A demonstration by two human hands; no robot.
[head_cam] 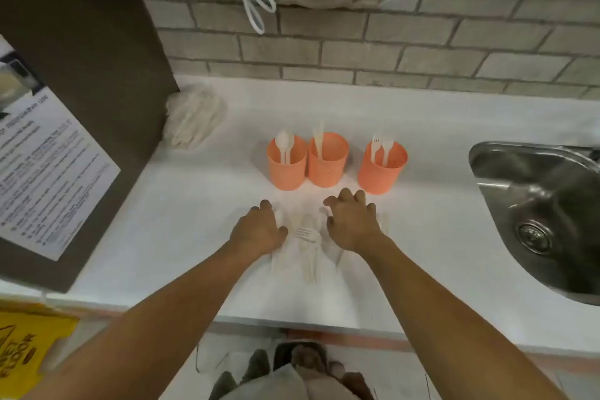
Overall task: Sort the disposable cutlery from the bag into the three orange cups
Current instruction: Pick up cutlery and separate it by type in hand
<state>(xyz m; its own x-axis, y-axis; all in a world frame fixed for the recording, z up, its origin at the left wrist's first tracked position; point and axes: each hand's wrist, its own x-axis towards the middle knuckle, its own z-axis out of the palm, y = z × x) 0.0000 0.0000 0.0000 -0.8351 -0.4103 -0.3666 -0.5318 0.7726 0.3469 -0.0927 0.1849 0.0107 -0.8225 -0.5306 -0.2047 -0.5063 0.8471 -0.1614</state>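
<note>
The fork (305, 234) lies between your hands, handle running toward you, nearer your left hand (259, 230); right hand (352, 224) spread, left curled, neither visibly grasping.

We see 2 bare forearms with no sleeves, our left hand (259, 230) and right hand (352, 221) without gloves, rings or watch.

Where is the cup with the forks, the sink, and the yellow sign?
Cup with forks (380, 174), head view, on its orange front wall.
Sink (506, 172), head view, on its shiny left rim.
Yellow sign (26, 347), head view, on its printed face.
</note>
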